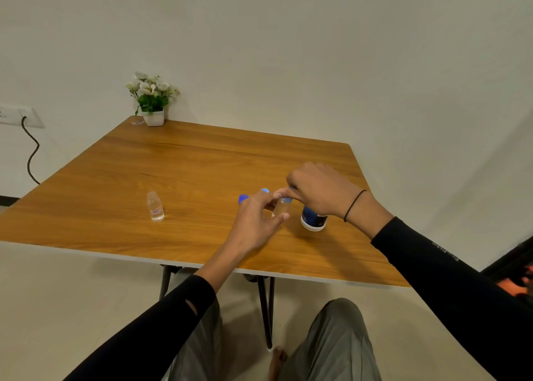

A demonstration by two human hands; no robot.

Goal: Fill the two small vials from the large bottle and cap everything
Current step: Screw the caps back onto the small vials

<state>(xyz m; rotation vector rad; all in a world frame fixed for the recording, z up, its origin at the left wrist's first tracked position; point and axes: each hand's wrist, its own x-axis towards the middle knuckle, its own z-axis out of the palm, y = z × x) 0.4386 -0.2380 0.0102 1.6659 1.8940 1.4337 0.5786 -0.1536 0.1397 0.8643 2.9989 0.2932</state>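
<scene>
My left hand (256, 219) holds a small clear vial (280, 207) upright on the wooden table (178, 178), thumb and fingers curled round it. My right hand (314, 190) pinches a blue cap (286, 199) on that vial's mouth. The large bottle (313, 220), with a dark blue label and white base, stands just right of the vial, its top hidden under my right hand. A second small clear vial (155, 207) stands uncapped to the left, with a little liquid inside. Two loose blue caps (243, 198) (264, 191) lie behind my left hand.
A white pot of white flowers (152, 99) stands at the table's far left corner. A wall socket with a black cable (31, 150) is at the left. My knees and the table legs (266, 308) show below the near edge.
</scene>
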